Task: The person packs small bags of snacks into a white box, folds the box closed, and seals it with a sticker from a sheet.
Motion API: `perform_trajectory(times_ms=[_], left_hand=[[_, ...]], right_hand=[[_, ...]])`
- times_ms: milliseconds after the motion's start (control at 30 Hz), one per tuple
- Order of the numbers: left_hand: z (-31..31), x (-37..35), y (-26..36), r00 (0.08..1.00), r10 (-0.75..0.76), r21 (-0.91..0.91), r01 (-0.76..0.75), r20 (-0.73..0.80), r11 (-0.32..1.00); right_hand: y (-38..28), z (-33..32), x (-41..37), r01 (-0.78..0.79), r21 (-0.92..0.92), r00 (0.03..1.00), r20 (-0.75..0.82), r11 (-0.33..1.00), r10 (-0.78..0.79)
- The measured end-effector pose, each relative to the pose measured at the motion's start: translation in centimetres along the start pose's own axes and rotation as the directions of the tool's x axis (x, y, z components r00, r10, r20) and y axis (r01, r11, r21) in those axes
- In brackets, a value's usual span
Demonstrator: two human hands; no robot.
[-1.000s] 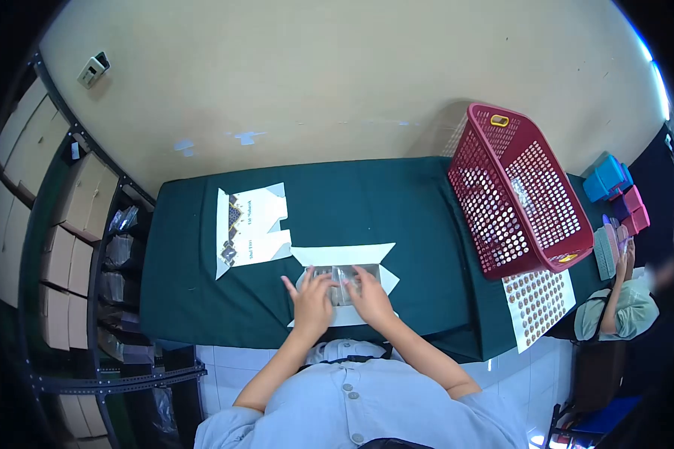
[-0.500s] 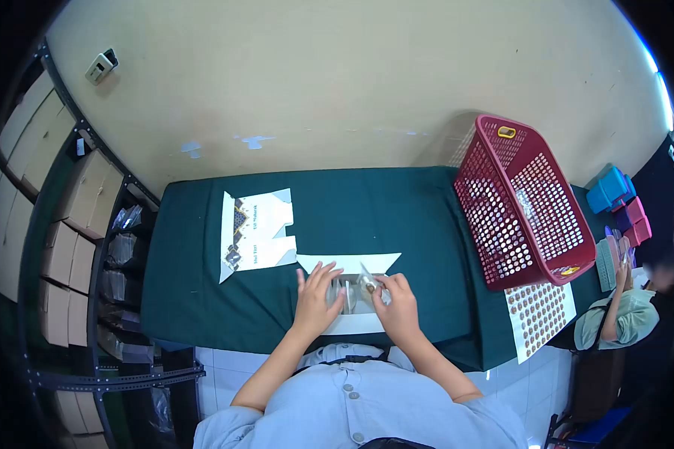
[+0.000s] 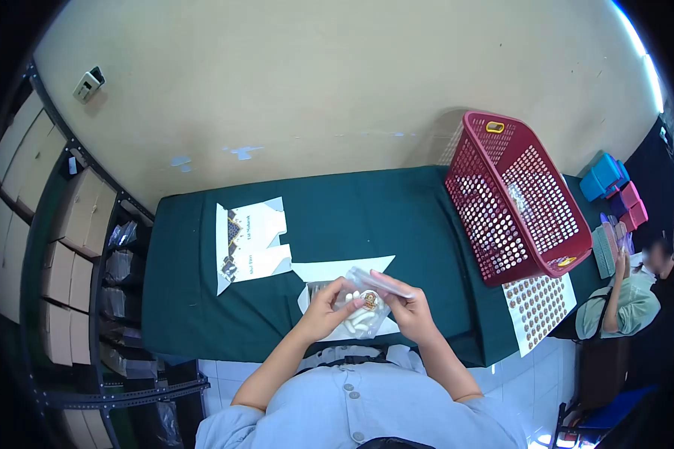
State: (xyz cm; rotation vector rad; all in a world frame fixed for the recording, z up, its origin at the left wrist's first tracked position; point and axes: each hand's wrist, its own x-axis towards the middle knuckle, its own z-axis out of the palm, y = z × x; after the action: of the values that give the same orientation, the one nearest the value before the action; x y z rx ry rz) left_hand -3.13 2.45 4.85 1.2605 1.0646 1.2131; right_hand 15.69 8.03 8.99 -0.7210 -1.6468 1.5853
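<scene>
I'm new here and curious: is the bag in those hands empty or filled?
At least partly filled: white pieces show through the clear bag.

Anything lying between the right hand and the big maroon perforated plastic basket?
No: in the head view, only a bare, creased stretch of dark green tablecloth separates the right hand from the basket.

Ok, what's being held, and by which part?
A clear packet of white pieces: left hand on its left side, right hand at its upper right edge.
</scene>
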Motion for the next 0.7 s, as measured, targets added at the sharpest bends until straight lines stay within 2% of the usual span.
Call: perform_trajectory(times_ms=[33, 67, 133, 167, 200, 233, 267, 300, 333, 367, 400, 433, 467, 500, 533, 567, 600, 633, 667, 700], left_hand=[[0.2, -0.4, 0.1, 0.998, 0.008, -0.057, -0.011, -0.056, 0.998], [0.3, -0.9, 0.2, 0.994, 0.013, -0.112, -0.026, -0.112, 0.993], [-0.1, -1.3, -0.1, 0.995, -0.027, -0.111, 0.016, -0.099, 0.994], [-0.1, -1.4, -0.7, 0.982, -0.142, -0.359, 0.088, -0.126, 0.929], [-0.2, -1.4, -0.8, 0.958, -0.257, -0.587, 0.139, -0.122, 0.798], [-0.3, -1.6, -0.7, 0.972, -0.225, -0.689, 0.114, -0.072, 0.716], [-0.2, -1.7, -0.6, 0.971, -0.227, -0.69, 0.115, -0.073, 0.714], [-0.1, -1.8, -0.2, 0.978, -0.189, -0.491, 0.121, -0.091, 0.863], [0.1, -1.9, 0.1, 0.984, -0.149, -0.261, 0.119, -0.098, 0.958], [0.3, -1.8, 0.3, 0.981, -0.152, -0.202, 0.127, -0.118, 0.971], [0.3, -1.7, 0.1, 0.981, -0.155, -0.204, 0.129, -0.119, 0.97], [0.1, -1.6, -0.3, 0.98, -0.127, -0.206, 0.094, -0.154, 0.974], [0.0, -1.4, -0.8, 0.978, -0.098, -0.207, 0.058, -0.187, 0.977], [-0.1, -1.0, -1.0, 0.958, -0.065, -0.197, 0.01, -0.279, 0.98], [-0.4, -1.0, -1.0, 0.959, -0.066, -0.198, 0.01, -0.276, 0.98], [-1.0, -0.8, -0.9, 0.952, -0.052, -0.205, -0.012, -0.302, 0.979], [-1.4, -0.6, -0.4, 0.944, -0.038, -0.213, -0.034, -0.328, 0.976], [-1.6, -0.7, -0.3, 0.954, -0.015, -0.137, -0.027, -0.3, 0.99], [-1.5, -0.7, 0.1, 0.955, -0.02, -0.14, -0.023, -0.297, 0.99], [-1.3, -0.7, 0.7, 0.979, -0.011, -0.021, 0.007, -0.206, 1.0]], right_hand=[[0.1, 0.0, 0.1, 0.167, -0.146, 0.986, 0.038, 0.975, -0.164], [0.0, 0.3, 0.3, 0.165, -0.141, 0.986, 0.04, 0.976, -0.161], [-0.1, 0.7, 0.7, 0.279, -0.29, 0.96, 0.117, 0.915, -0.255], [0.2, 0.7, 0.8, 0.305, -0.361, 0.952, 0.114, 0.881, -0.282], [0.3, 0.8, 0.9, 0.305, -0.362, 0.952, 0.116, 0.881, -0.282], [0.5, 0.7, 1.0, 0.32, -0.401, 0.947, 0.104, 0.858, -0.304], [0.6, 0.7, 0.9, 0.332, -0.44, 0.941, 0.093, 0.835, -0.325], [0.7, 0.7, 0.9, 0.337, -0.471, 0.939, 0.1, 0.815, -0.33], [0.5, 0.8, 0.8, 0.332, -0.47, 0.941, 0.1, 0.818, -0.325], [0.2, 1.0, 0.7, 0.273, -0.454, 0.961, 0.093, 0.848, -0.259], [0.0, 1.0, 0.7, 0.213, -0.437, 0.977, 0.087, 0.874, -0.194], [0.4, 0.0, 0.9, 0.264, -0.418, 0.951, 0.262, 0.869, -0.163], [0.2, 0.0, 0.8, 0.263, -0.418, 0.951, 0.262, 0.869, -0.162], [-0.5, 0.2, 0.6, 0.146, -0.344, 0.975, 0.21, 0.927, -0.075], [-1.0, 0.3, 0.6, 0.026, -0.261, 0.986, 0.164, 0.965, 0.017], [-0.6, -0.9, 0.7, 0.073, -0.182, 0.958, 0.285, 0.981, -0.019], [-0.8, -1.0, 1.0, 0.073, -0.185, 0.959, 0.283, 0.98, -0.018], [-1.1, -0.9, 1.1, 0.094, -0.226, 0.972, 0.23, 0.97, -0.041], [-1.3, -0.8, 1.2, 0.11, -0.266, 0.982, 0.177, 0.958, -0.063], [-1.4, 0.1, 1.4, 0.155, -0.316, 0.988, 0.069, 0.936, -0.14]])
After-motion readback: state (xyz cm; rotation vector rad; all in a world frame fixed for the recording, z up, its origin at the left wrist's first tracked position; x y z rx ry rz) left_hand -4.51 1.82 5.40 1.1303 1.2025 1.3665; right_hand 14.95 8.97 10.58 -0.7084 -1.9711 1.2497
